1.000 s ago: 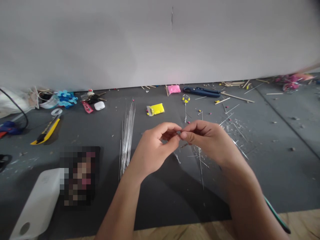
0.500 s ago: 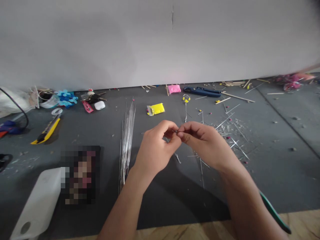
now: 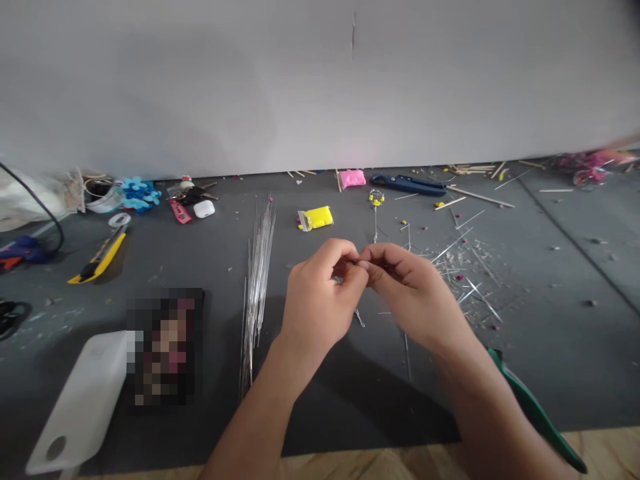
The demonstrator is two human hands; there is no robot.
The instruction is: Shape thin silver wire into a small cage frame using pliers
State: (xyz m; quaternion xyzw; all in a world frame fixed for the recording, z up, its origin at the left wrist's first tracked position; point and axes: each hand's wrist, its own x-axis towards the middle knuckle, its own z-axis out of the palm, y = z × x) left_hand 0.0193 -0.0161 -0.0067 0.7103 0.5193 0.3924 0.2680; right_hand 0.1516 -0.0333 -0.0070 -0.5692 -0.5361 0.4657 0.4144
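My left hand point(image 3: 320, 293) and my right hand point(image 3: 413, 290) meet fingertip to fingertip above the dark table. Both are closed in a pinch on a thin piece of wire point(image 3: 355, 261), mostly covered by the fingers. Below the left fingers shows a twisted wire end point(image 3: 359, 319); whether it joins the held piece I cannot tell. Just beyond the hands lies a twisted wire stem with a round head of yellow bits point(image 3: 377, 198). Left of my left hand is a bundle of straight wires point(image 3: 257, 273). Cut wire pieces point(image 3: 473, 290) are scattered right of my right hand.
A yellow packet point(image 3: 318, 218), a pink packet point(image 3: 353, 178) and a blue cutter point(image 3: 410, 184) lie toward the wall. A green-handled tool point(image 3: 543, 413) is beside my right forearm. At left are a yellow knife point(image 3: 103, 257) and a white case point(image 3: 83, 400).
The whole view has shifted slightly, so things sit a little farther right. Both hands keep their pinch, with only small finger movement. More of the green-handled tool shows.
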